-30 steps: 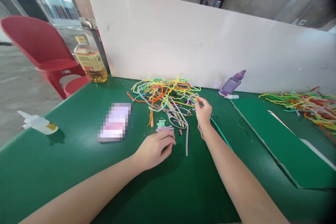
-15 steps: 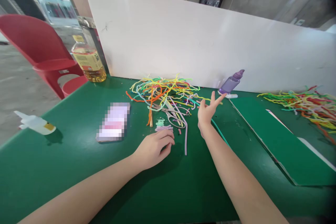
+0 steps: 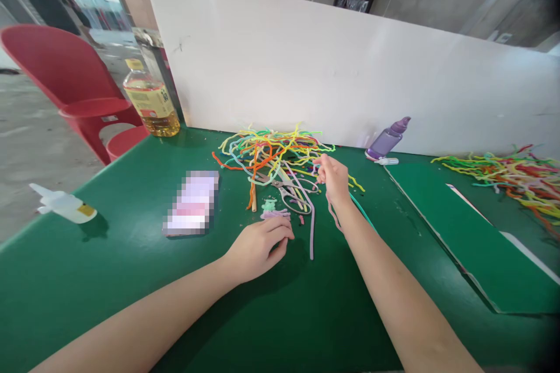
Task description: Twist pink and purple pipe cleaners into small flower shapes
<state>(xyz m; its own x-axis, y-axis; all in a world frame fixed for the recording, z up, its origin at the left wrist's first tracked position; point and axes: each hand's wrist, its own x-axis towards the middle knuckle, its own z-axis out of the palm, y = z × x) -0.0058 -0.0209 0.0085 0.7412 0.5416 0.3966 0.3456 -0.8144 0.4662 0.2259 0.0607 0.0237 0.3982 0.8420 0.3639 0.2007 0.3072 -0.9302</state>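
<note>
My right hand (image 3: 335, 178) is raised by the right side of a tangled pile of coloured strands (image 3: 271, 148), fingers pinched on a pink strand (image 3: 333, 215) that hangs below the palm. My left hand (image 3: 260, 247) rests on the table, fingers curled together; whatever they hold, if anything, is hidden. Just beyond its knuckles lie a small mint-green shape (image 3: 269, 205) and short lilac pieces (image 3: 275, 214). Scissors (image 3: 291, 195) lie partly under the pile. A long bent lilac strand (image 3: 312, 233) reaches toward me between the hands, and a teal strand (image 3: 363, 213) passes behind my right wrist.
A blurred-out phone-like slab (image 3: 191, 204), a glue bottle (image 3: 65, 204) and an oil bottle (image 3: 151, 102) stand or lie leftward. Rightward are a purple bottle (image 3: 387, 141), a white marker (image 3: 387, 161), a green board (image 3: 464, 233) and more strands (image 3: 511, 175). A white panel (image 3: 280, 64) borders the back.
My right hand has moved left toward the pile, its spread fingers closing into a pinch, and a pink strand now hangs from it. My left hand stays in place.
</note>
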